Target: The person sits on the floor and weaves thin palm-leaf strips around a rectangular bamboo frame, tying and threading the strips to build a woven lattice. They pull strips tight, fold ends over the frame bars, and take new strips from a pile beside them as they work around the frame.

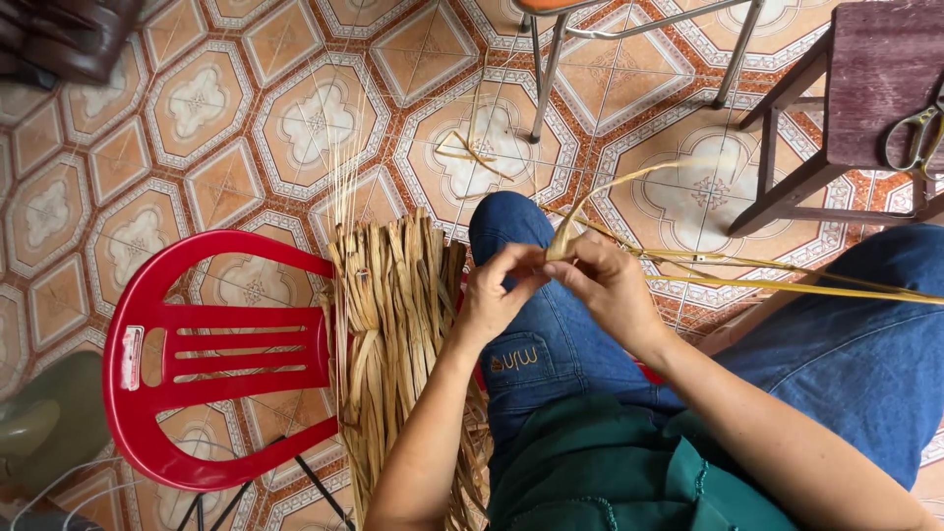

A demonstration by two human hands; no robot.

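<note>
Pinching a folded dried leaf strip (564,241) above the knee, left hand (492,295) and right hand (612,285) met fingertip to fingertip, both clamped on it.

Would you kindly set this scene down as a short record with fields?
Left hand: pinches the folded end of a straw strip
Right hand: grips the same strip from the other side
Strip: long ends trail off to the right across the lap
Bundle of dried straw: lies over the red plastic chair
Scissors: on the wooden stool
Floor: patterned tiles
</note>
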